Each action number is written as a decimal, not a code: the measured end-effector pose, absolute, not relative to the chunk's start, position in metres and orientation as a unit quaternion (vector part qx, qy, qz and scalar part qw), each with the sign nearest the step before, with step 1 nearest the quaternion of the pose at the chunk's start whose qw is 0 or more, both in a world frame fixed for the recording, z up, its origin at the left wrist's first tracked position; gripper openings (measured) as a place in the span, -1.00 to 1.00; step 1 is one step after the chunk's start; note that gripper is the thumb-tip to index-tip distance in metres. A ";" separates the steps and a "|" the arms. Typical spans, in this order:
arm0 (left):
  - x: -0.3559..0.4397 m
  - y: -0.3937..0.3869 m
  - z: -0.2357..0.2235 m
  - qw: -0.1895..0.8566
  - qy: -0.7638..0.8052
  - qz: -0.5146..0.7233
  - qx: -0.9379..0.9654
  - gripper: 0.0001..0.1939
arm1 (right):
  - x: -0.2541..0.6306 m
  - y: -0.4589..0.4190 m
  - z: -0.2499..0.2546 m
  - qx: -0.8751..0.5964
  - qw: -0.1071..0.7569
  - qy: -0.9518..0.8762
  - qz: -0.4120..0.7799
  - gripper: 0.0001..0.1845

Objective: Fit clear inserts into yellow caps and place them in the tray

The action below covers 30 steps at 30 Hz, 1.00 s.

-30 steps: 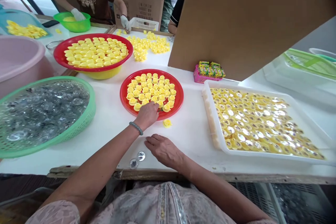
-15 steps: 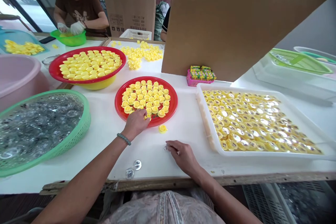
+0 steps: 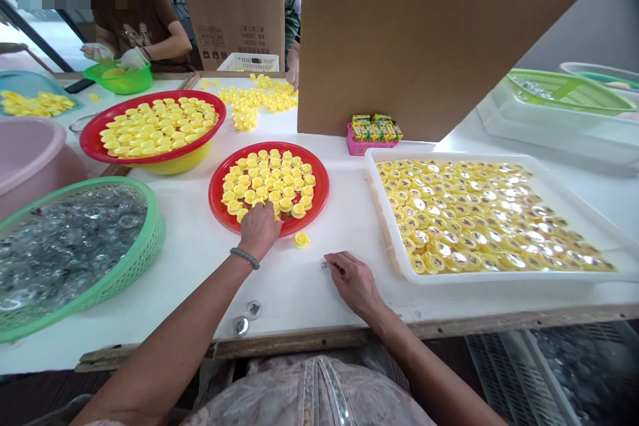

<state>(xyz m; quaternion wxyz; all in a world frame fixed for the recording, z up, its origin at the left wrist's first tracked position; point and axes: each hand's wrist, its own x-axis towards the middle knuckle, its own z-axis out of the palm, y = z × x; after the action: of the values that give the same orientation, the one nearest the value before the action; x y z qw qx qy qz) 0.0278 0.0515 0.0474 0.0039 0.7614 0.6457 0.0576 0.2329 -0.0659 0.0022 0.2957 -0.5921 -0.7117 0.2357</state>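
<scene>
My left hand, with a beaded bracelet on its wrist, reaches over the near rim of a red round tray. Its fingers are curled down among small yellow cups standing there; the fingertips are hidden. Just outside the tray, a single yellow cup lies on the white table. My right hand rests low over the table, fingers bent together, with a clear plastic cap at the fingertips. Two more clear caps, one a clear disc, lie near the table's front edge.
On the left stand a green basket of clear caps and a pink basin. Behind is a larger red tray of yellow pieces. At right, a white tray holds capped yellow cups. A cardboard sheet rises behind; a gloved co-worker sits across.
The view has shifted slightly right. My left hand has moved a little left along the tray's near side. My right hand and the clear cap at its fingertips have shifted right and away from me.
</scene>
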 end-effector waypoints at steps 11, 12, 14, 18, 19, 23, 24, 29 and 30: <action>0.014 0.060 0.047 0.100 0.611 0.126 0.775 -0.82 | 0.241 -0.066 0.015 -0.536 0.248 -0.779 0.209 -0.69; 0.014 0.059 0.051 0.096 0.609 0.134 0.776 -0.82 | 0.242 -0.067 0.016 -0.535 0.246 -0.781 0.208 -0.69; 0.017 0.053 0.063 0.079 0.597 0.157 0.783 -0.83 | 0.244 -0.067 0.019 -0.531 0.244 -0.786 0.199 -0.69; 0.023 0.024 0.082 0.077 0.537 0.171 0.823 -0.84 | 0.242 -0.067 0.022 -0.484 0.204 -0.834 0.170 -0.72; 0.024 0.015 0.082 0.091 0.520 0.159 0.834 -0.84 | 0.241 -0.067 0.021 -0.471 0.186 -0.847 0.161 -0.73; 0.029 -0.014 0.060 0.156 0.468 0.097 0.865 -0.84 | 0.236 -0.067 0.013 -0.469 0.167 -0.853 0.154 -0.73; 0.030 -0.018 0.053 0.167 0.460 0.087 0.868 -0.84 | 0.235 -0.067 0.011 -0.485 0.188 -0.837 0.172 -0.75; 0.028 -0.021 0.035 0.213 0.459 0.107 0.856 -0.81 | 0.229 -0.071 0.017 -0.588 0.293 -0.664 0.357 -0.84; 0.027 -0.022 0.036 0.224 0.460 0.131 0.849 -0.79 | 0.228 -0.072 0.020 -0.595 0.299 -0.629 0.402 -0.81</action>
<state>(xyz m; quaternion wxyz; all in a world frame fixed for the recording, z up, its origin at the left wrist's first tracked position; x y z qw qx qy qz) 0.0273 -0.0218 0.0356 0.2244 0.8490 0.4602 0.1307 0.2275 -0.0715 0.0201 0.2990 -0.5946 -0.6286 0.4022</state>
